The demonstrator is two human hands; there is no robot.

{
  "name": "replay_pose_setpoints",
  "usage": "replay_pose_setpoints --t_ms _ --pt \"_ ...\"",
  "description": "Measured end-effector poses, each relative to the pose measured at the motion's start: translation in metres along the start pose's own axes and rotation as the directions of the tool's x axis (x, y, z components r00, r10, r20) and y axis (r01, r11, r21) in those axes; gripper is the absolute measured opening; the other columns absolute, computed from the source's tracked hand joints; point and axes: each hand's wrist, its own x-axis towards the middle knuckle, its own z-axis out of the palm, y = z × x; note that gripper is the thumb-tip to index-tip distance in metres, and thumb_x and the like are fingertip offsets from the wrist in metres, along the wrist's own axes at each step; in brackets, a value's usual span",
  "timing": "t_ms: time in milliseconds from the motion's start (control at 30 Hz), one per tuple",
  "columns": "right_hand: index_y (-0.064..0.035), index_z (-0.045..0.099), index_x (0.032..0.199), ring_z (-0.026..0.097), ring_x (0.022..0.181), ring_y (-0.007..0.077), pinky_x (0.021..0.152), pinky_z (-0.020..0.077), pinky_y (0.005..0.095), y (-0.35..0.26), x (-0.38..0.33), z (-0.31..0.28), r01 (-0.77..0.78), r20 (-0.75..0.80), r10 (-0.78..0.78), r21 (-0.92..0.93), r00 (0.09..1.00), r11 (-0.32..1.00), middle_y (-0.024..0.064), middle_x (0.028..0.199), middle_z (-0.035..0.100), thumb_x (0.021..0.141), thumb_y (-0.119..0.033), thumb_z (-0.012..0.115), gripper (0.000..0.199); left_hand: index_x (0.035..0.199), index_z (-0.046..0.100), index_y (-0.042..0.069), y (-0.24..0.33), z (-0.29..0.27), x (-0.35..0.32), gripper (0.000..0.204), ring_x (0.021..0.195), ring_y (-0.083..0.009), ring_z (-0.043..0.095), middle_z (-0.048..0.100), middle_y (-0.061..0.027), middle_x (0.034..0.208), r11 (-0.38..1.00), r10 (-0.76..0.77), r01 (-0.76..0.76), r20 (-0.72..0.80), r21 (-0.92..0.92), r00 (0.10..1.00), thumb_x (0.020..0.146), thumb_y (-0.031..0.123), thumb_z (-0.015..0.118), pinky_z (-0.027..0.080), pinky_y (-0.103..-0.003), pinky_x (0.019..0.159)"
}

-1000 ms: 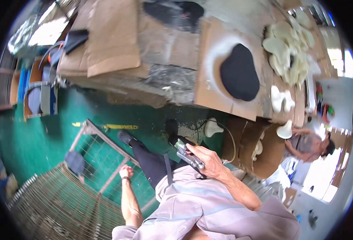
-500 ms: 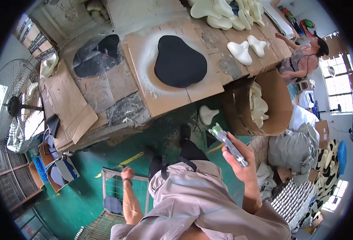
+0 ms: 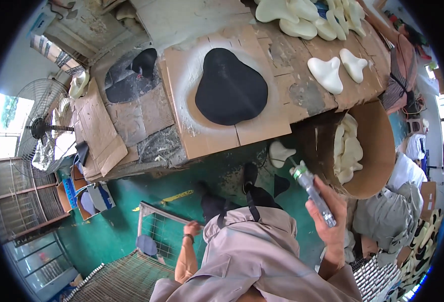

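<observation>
My right hand [image 3: 328, 216] grips a slim silver spray gun [image 3: 312, 190], its nozzle pointing up toward the bench. On the bench lies a black pear-shaped foam piece [image 3: 230, 86] on a cardboard sheet [image 3: 262, 132] ringed with white overspray. My left hand [image 3: 193, 229] hangs low, fingers closed on the top bar of a wire mesh frame [image 3: 157, 226] standing on the green floor.
Cream foam shapes [image 3: 327, 74] lie on the bench's right end and more fill a cardboard box [image 3: 373, 151] beside me. A standing fan [image 3: 41, 128] is at the left. A wire rack [image 3: 121, 277] lies below left. Another person [image 3: 408, 50] sits far right.
The view has swung so the bench and black piece sit more central and larger. My right hand with the spray gun has moved right and lower. The left hand stays on the frame.
</observation>
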Motion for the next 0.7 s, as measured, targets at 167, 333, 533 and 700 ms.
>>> replay_pose_setpoints --t_ms 167,333,533,700 --pt "0.0035 0.064 0.135 0.068 0.082 0.0227 0.077 0.053 0.031 0.018 -0.009 -0.02 -0.15 0.124 0.146 0.025 0.981 0.988 0.016 0.098 0.071 0.085 -0.004 0.077 0.052 0.132 0.07 0.016 -0.033 0.02 -0.029 0.047 0.102 -0.026 0.073 0.077 -0.0079 0.115 0.323 0.177 -0.394 0.354 0.86 0.918 0.087 0.027 0.077 0.058 -0.037 0.089" --pt "0.0043 0.064 0.135 0.067 0.081 0.0224 0.076 0.0519 0.0291 0.017 0.01 -0.029 -0.103 0.023 0.103 0.03 0.994 0.994 0.0155 0.098 0.071 0.086 -0.006 0.078 0.053 0.114 0.073 0.011 0.033 0.04 0.009 0.028 0.095 -0.0245 0.072 0.076 -0.0035 0.097 0.65 0.417 -0.593 0.43 0.475 0.801 0.09 0.024 0.072 0.059 -0.039 0.085" --pt "0.0015 0.062 0.139 0.07 0.084 0.0255 0.077 0.0539 0.0315 0.025 0.01 -0.036 -0.073 -0.075 0.07 -0.038 0.995 0.997 0.0165 0.101 0.071 0.08 0.001 0.078 0.061 0.128 0.067 0.005 0.172 0.109 -0.013 0.034 0.082 -0.0163 0.072 0.076 -0.008 0.097 0.932 0.349 -0.357 0.095 0.072 0.932 0.099 0.02 0.068 0.059 -0.032 0.066" --pt "0.004 0.063 0.137 0.069 0.084 0.0212 0.078 0.0535 0.0302 0.036 -0.016 -0.054 -0.272 -0.096 0.265 -0.067 0.96 0.96 0.0168 0.105 0.072 0.087 -0.01 0.077 0.053 0.132 0.065 0.005 0.183 0.133 -0.024 0.034 0.085 -0.0153 0.073 0.075 -0.0071 0.102 0.907 0.399 -0.414 0.156 0.076 0.904 0.101 0.02 0.064 0.059 -0.03 0.07"
